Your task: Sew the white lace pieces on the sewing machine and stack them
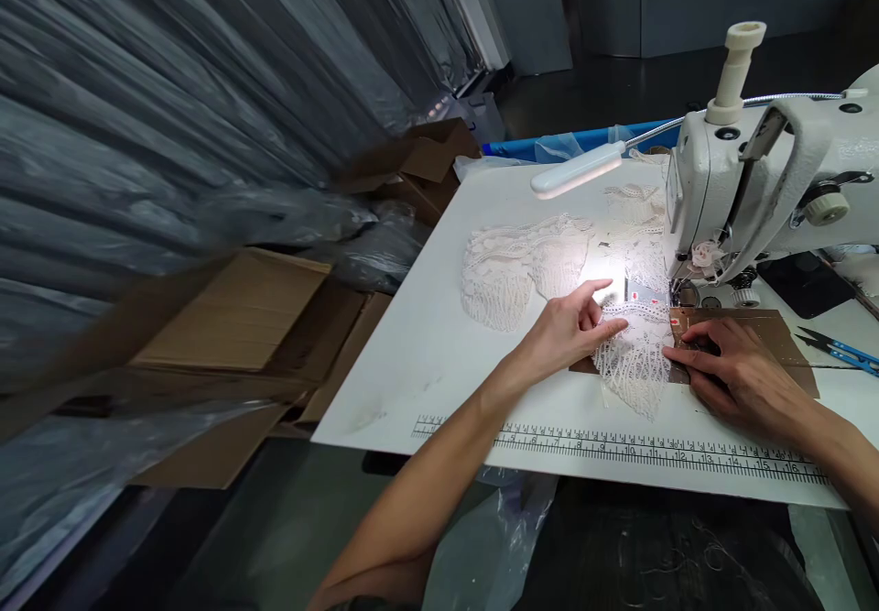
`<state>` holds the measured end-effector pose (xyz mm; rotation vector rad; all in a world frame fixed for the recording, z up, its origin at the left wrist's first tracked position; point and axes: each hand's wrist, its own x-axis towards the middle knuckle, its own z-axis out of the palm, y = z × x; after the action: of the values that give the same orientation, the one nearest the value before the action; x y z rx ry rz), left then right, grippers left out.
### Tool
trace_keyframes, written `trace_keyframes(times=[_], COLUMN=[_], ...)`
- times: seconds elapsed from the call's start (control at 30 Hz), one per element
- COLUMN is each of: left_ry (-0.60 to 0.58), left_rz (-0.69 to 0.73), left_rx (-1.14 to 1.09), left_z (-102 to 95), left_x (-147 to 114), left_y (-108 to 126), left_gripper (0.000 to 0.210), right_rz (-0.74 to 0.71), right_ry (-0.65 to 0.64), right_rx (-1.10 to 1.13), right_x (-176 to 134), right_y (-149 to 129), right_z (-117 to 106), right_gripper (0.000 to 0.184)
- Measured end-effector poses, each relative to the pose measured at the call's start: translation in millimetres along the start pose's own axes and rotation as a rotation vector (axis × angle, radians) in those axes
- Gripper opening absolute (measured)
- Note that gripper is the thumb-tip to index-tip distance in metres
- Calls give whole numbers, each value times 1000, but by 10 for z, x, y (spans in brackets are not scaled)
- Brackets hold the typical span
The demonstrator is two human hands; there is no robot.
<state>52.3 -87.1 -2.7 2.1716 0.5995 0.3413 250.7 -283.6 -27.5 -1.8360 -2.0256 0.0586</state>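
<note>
White fringed lace piece (635,368): on the white worktop (405,354), partly over a flat brown sheet (769,322), near the needle area of the white sewing machine (707,171).
Left hand (564,329): fingers parted, thumb touching the lace.
Right hand (742,375): at the lace's right edge; cannot tell whether its fingers grip.

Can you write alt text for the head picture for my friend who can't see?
A person's left hand and right hand touch white lace by a sewing machine on a white table. More lace lies to the left, blue snips to the right; cardboard boxes sit at far left.
</note>
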Motion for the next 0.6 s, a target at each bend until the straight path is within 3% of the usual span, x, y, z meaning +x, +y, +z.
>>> trace_keyframes(times=[0.1, 0.2, 0.27, 0.43, 0.6], left_ry=[163, 76, -21, -195, -227], left_rz=[406, 766, 898, 962, 873], left_rx=[231, 393, 505, 732, 871], left_z=[36, 60, 68, 131, 194], left_x=[44, 99, 142, 293, 327], left_y=[-69, -63, -20, 44, 49], left_gripper=[32, 20, 22, 43, 49], right_rz=[8, 15, 12, 23, 4], right_ry=[1, 2, 0, -6, -13], right_rx=[10, 28, 39, 16, -34], right_x=[-7, -8, -6, 1, 11], right_y=[6, 4, -4, -37, -39], right_z=[16, 12, 4, -10, -20], right_gripper=[37, 38, 38, 35, 35])
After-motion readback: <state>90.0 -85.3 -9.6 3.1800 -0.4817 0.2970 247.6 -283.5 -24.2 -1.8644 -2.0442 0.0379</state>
